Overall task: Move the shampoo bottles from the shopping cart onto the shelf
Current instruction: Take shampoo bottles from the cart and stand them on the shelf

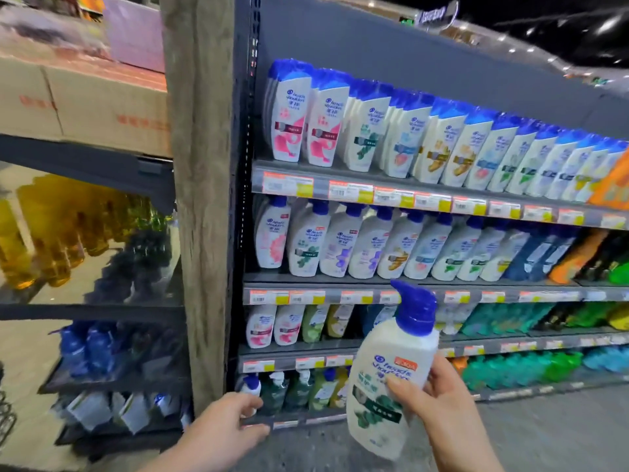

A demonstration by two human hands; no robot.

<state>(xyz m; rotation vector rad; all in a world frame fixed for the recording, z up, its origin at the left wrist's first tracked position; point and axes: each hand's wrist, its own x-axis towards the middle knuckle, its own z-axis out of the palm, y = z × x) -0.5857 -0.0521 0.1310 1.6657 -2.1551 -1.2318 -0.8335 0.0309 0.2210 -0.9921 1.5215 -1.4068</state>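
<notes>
A: What's the right hand [446, 400] got?

B: A white pump bottle [391, 376] with a blue cap, tilted, thumb across its label, in front of the shelf [340, 284].

A: And the left hand [221, 424]?

B: Empty, its fingers [252, 401] loosely curled, low by the bottom row. The shelf tiers above are packed with white, blue-capped bottles; a wooden post [200, 199] stands to the left.

A rough wooden post [200, 199] stands upright between two dark metal racks in a dim shop aisle with a grey concrete floor [551, 434]. On the left rack, cardboard boxes [85, 103] sit on top, with amber bottles [51, 233] below. Small ceiling lights [609, 23] gleam at the upper right.
</notes>
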